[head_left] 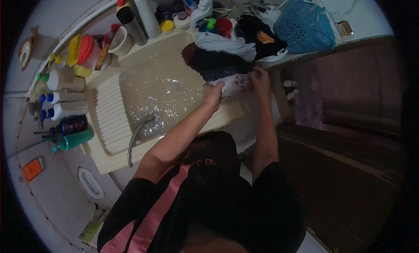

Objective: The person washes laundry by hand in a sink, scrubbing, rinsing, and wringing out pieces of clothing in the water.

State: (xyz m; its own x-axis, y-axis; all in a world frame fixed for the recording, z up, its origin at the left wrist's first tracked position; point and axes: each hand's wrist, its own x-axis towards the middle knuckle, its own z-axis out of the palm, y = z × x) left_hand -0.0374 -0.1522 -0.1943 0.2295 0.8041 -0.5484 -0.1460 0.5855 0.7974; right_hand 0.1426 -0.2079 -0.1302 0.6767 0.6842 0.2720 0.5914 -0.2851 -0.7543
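Observation:
A white cloth with a ringed, lace-like pattern [238, 84] lies at the right edge of the cream sink [104, 150]. My left hand [213, 94] is closed on its left end, thumb on top. At the other end, my right hand [261, 79] has its fingers bent round the cloth's edge, partly hidden. Just beyond both hands is a heap of dark cloth [218, 61], with a light grey cloth [224, 45] draped over it. Clear, rippling water [161, 85] stands in the basin, left of my hands.
A curved metal faucet [132, 144] reaches over the sink's near side. Several bottles, including white ones [67, 110], line the left ledge. Behind the sink are a spray bottle [203, 9] and a black cloth [257, 37]. A blue perforated basket [303, 26] stands back right.

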